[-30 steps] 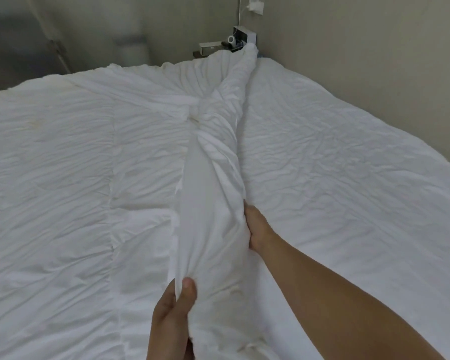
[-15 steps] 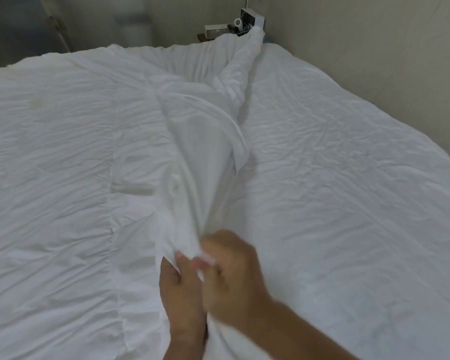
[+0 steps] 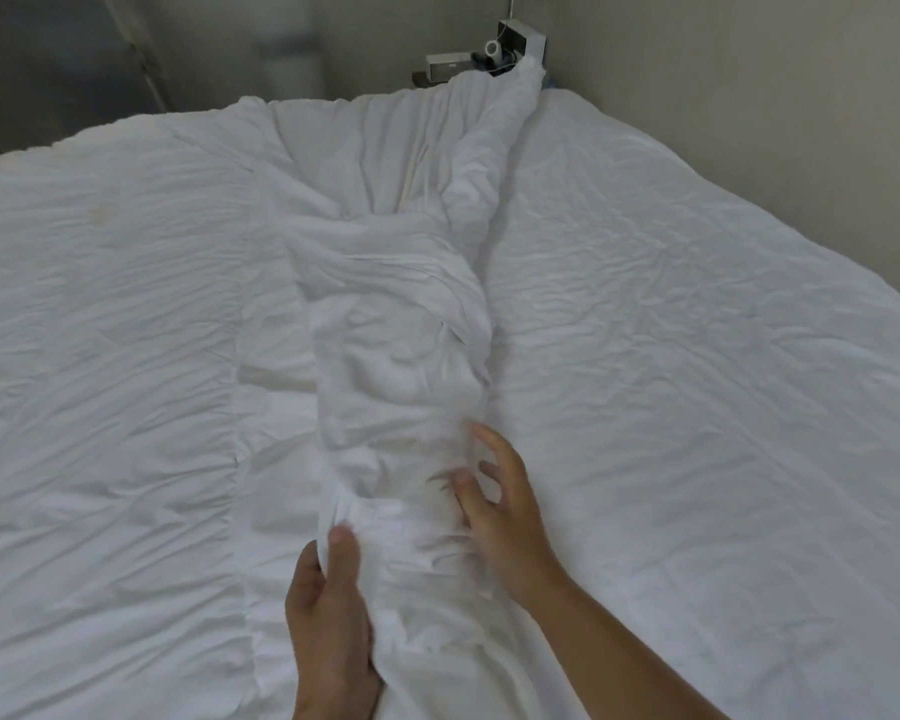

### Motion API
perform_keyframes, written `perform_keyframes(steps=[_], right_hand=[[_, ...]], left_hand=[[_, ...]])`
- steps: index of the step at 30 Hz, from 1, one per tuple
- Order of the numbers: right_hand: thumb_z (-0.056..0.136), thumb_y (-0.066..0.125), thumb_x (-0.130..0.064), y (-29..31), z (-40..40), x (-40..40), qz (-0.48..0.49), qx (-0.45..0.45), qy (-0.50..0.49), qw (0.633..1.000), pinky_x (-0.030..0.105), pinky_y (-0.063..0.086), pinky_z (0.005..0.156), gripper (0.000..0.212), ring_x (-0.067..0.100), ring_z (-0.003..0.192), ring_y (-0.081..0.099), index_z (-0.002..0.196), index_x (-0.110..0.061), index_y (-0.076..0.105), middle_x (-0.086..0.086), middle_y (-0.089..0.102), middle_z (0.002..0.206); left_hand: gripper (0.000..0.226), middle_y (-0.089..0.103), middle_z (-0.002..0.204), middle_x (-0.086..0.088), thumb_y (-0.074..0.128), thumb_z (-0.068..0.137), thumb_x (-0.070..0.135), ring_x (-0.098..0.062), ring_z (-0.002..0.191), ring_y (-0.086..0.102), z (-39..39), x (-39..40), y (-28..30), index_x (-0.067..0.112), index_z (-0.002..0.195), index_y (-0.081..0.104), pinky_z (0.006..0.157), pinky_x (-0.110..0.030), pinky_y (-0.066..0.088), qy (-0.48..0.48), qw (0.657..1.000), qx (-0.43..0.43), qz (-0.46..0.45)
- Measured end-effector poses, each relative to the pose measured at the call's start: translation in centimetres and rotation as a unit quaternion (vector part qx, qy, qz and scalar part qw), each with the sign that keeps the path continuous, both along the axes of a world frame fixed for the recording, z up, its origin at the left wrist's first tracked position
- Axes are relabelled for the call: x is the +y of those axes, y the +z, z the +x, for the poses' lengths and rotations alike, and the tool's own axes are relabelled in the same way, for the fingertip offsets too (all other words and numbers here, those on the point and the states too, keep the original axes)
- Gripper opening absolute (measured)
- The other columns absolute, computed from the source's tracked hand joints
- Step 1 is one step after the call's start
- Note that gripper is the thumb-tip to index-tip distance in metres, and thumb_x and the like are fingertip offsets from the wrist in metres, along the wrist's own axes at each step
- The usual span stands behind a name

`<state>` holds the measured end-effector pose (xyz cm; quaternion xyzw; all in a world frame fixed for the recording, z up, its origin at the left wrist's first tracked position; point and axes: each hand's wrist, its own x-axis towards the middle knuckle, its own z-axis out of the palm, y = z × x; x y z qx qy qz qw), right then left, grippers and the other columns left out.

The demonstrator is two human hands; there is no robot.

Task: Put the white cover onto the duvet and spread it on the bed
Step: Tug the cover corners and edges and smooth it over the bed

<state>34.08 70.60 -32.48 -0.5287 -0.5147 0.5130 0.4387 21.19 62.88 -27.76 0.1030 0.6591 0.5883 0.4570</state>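
Pinching a gathered fold of the white cover (image 3: 401,387) with my left hand (image 3: 328,621), I am holding the cloth between my thumb, which is lying on top of the fold, and the fingers curled underneath it, down near the lower edge of the view. My right hand (image 3: 500,517) is hovering just beside that, on the right flank of the same bunched ridge; its fingers (image 3: 481,436) are spread apart and only loosely bent, touching or nearly touching the fabric, and the blur is keeping me from telling whether they are pressing on it. They are not closing round anything.

The cover is lying heaped in a long rumpled ridge that is running from my hands up the middle of the bed (image 3: 723,314) toward the far corner by the wall (image 3: 749,70), narrowing into a twisted rope as it is going. On the left of the ridge the duvet (image 3: 100,330) is spreading flat and wrinkled, with puckered seams showing just beside the ridge. On the right, more creased white bedding is covering the bed out to its edge.

Beyond the far end of the ridge, a small shelf (image 3: 445,67) is carrying a few little devices which I cannot make out clearly.
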Motion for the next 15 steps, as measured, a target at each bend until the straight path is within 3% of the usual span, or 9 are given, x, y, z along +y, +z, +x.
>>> perform_keyframes(steps=[2, 4, 6, 8, 10, 11, 13, 15], right_hand=[[0.099, 0.064, -0.035, -0.8, 0.7, 1.3, -0.09, 0.014, 0.031, 0.995, 0.024, 0.053, 0.099, 0.038, 0.002, 0.117, 0.061, 0.137, -0.035, 0.058, -0.017, 0.061, 0.131], [0.096, 0.069, -0.025, -1.0, 0.3, 2.0, -0.092, -0.017, -0.012, 0.996, 0.036, 0.059, 0.085, 0.01, 0.01, 0.09, 0.07, 0.103, -0.017, 0.072, -0.003, 0.073, 0.095], [0.091, 0.072, -0.011, -0.3, 0.1, 1.9, -0.053, -0.059, -0.066, 0.995, 0.047, 0.056, 0.075, 0.019, 0.015, 0.067, 0.061, 0.075, -0.005, 0.062, 0.007, 0.066, 0.072], [0.088, 0.07, -0.003, 1.5, 0.0, 1.4, -0.001, -0.078, -0.074, 0.994, 0.041, 0.052, 0.065, 0.025, 0.015, 0.059, 0.054, 0.068, -0.007, 0.055, 0.006, 0.06, 0.064], [0.085, 0.066, 0.004, 3.7, 0.0, 0.4, 0.073, -0.098, -0.051, 0.991, 0.029, 0.045, 0.058, 0.028, 0.012, 0.058, 0.05, 0.066, -0.011, 0.053, 0.003, 0.056, 0.061], [0.084, 0.062, 0.007, 4.8, -0.1, -0.2, 0.118, -0.106, -0.022, 0.987, 0.028, 0.044, 0.057, 0.027, 0.012, 0.058, 0.05, 0.066, -0.012, 0.052, 0.001, 0.055, 0.06], [0.081, 0.053, 0.006, 6.6, -1.0, -1.6, 0.2, -0.12, 0.056, 0.971, 0.031, 0.043, 0.055, 0.023, 0.012, 0.059, 0.051, 0.067, -0.012, 0.051, -0.005, 0.051, 0.061], [0.082, 0.052, -0.003, 6.9, -1.7, -2.0, 0.202, -0.109, 0.16, 0.96, 0.027, 0.041, 0.057, 0.017, 0.007, 0.061, 0.05, 0.068, -0.014, 0.051, -0.009, 0.052, 0.064]], left_hand=[[0.021, 0.077, 0.091, -0.01, 0.058, 0.103, 0.03, -0.027, 0.084, 0.075, 0.6, -0.7, -1.2, 0.014, 0.104, 0.072, 0.071, -0.038, 0.058, 0.0, 0.999, 0.008, -0.032], [0.03, 0.076, 0.092, -0.008, 0.06, 0.098, 0.048, -0.033, 0.091, 0.072, 0.6, -0.2, -1.6, 0.02, 0.102, 0.07, 0.074, -0.039, 0.055, 0.0, 0.995, 0.083, -0.047], [0.053, 0.07, 0.1, 0.001, 0.056, 0.085, 0.07, -0.03, 0.097, 0.065, 1.7, -0.1, -0.3, 0.024, 0.11, 0.06, 0.075, -0.037, 0.047, -0.037, 0.983, 0.154, -0.092], [0.092, 0.063, 0.114, 0.004, 0.048, 0.062, 0.087, -0.032, 0.108, 0.06, 4.0, -0.8, 1.6, 0.028, 0.133, 0.044, 0.083, -0.037, 0.04, -0.091, 0.961, 0.231, -0.125], [0.112, 0.061, 0.118, 0.003, 0.042, 0.05, 0.094, -0.03, 0.11, 0.061, 4.2, -0.3, 3.3, 0.03, 0.141, 0.034, 0.084, -0.035, 0.039, -0.117, 0.946, 0.269, -0.135], [0.108, 0.063, 0.115, 0.005, 0.04, 0.051, 0.097, -0.024, 0.105, 0.063, 3.9, 0.3, 3.9, 0.031, 0.137, 0.038, 0.081, -0.033, 0.04, -0.122, 0.944, 0.269, -0.144], [0.079, 0.072, 0.091, 0.007, 0.041, 0.072, 0.093, -0.009, 0.085, 0.067, 3.3, 1.4, 4.7, 0.026, 0.109, 0.062, 0.072, -0.027, 0.043, -0.121, 0.961, 0.222, -0.111], [0.05, 0.072, 0.069, -0.004, 0.056, 0.091, 0.065, -0.016, 0.074, 0.069, 1.7, 2.2, 4.1, 0.018, 0.081, 0.07, 0.069, -0.034, 0.048, -0.079, 0.981, 0.155, -0.09]])
